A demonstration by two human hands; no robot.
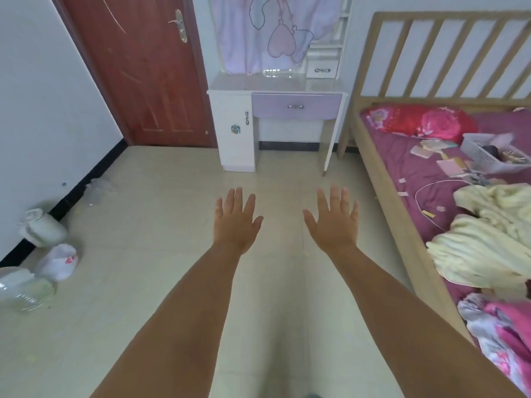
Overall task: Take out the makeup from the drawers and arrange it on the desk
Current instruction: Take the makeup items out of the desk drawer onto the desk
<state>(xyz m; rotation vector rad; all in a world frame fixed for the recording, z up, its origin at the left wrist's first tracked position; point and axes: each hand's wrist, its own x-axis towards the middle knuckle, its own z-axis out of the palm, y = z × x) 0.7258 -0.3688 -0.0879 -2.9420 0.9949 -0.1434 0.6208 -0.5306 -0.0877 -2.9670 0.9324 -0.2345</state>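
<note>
Reaching forward over the tiled floor (161,196), both bare arms stretch out from the bottom of the view with palms down. The left hand (237,222) has its fingers spread flat and holds nothing; the right hand (333,222) is likewise splayed and empty, well apart from the left.

At twelve o'clock, against the far wall, stands the white desk (275,83). Its lilac drawer (296,106) is closed, with a small metal handle at its middle. At the drawer's nine o'clock sits a white cabinet door (235,130), also closed, bearing a blue sticker. On the desk top, at one o'clock, a small white drawer (322,69) is shut as well. No makeup shows anywhere; whether it lies inside the closed drawers cannot be told. A pale curtain (258,33) printed with hearts hangs above the desk.

At eleven o'clock is a reddish-brown door (138,67), closed. At three o'clock a wooden bed (382,179) carries a purple sheet, a red floral pillow (422,122), a white basket (488,153), scattered small packets and a cream blanket (485,239). At nine o'clock, along the left wall, white plastic bags (57,259) and a clear container (26,294) rest on the floor.
</note>
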